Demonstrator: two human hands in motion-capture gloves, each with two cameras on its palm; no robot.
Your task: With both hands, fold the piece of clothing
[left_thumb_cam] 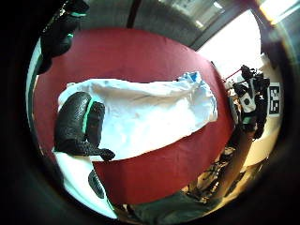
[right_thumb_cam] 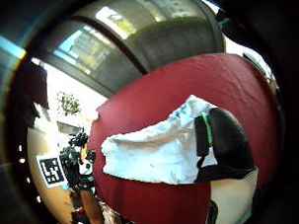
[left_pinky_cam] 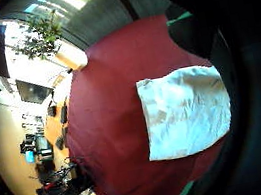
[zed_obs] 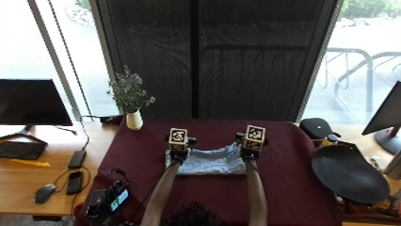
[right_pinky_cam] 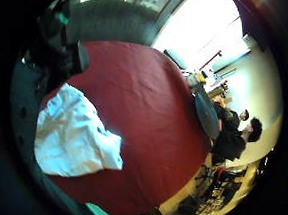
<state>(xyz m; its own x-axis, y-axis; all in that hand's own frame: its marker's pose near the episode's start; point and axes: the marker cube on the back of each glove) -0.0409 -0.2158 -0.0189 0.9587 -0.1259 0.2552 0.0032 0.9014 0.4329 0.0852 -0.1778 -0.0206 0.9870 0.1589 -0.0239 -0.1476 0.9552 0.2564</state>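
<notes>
The pale garment (zed_obs: 206, 165) lies between the hands, its length running hand to hand, left hand (zed_obs: 178, 151) and right hand (zed_obs: 250, 149) each pinching its own far corner.

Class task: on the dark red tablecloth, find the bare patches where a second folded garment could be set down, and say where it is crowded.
Bare tablecloth lies right of the light blue garment, toward the black dish, and left of it below the vase. Crowded: the centre, where left hand and right hand sit at the garment's far corners, and the near-left corner by the small device.
</notes>
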